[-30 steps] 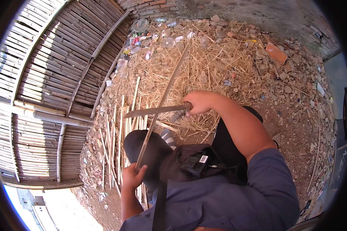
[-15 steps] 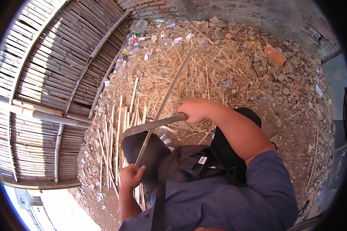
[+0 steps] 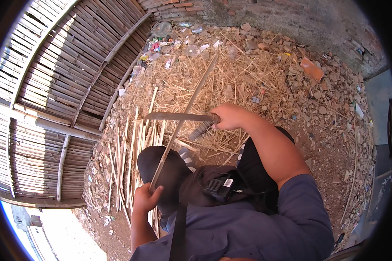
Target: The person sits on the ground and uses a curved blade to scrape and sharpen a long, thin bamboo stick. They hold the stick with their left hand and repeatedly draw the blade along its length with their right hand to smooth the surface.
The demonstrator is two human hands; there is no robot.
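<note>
My left hand (image 3: 147,199) is closed around the near end of a long, thin bamboo strip (image 3: 199,89), which slants away over my left knee toward the far ground. In my right hand (image 3: 229,116), the fingers wrap the handle of a machete (image 3: 167,116). Its dark blade points left and crosses the strip at about mid-length; whether it lies above the strip or touches it is hard to tell. Several split bamboo strips (image 3: 130,145) lie in a bundle beside my left leg. Pale bamboo shavings (image 3: 244,74) cover the ground ahead.
A slatted bamboo wall (image 3: 52,78) rises at the left, and a brick wall (image 3: 265,15) closes the back. Rubble, litter and an orange tile piece (image 3: 312,69) lie around the shavings. A black device (image 3: 217,186) rests on my lap.
The machete has moved farther up the strip, away from my left hand, and its blade now lies more level. My left hand keeps its hold on the strip.
</note>
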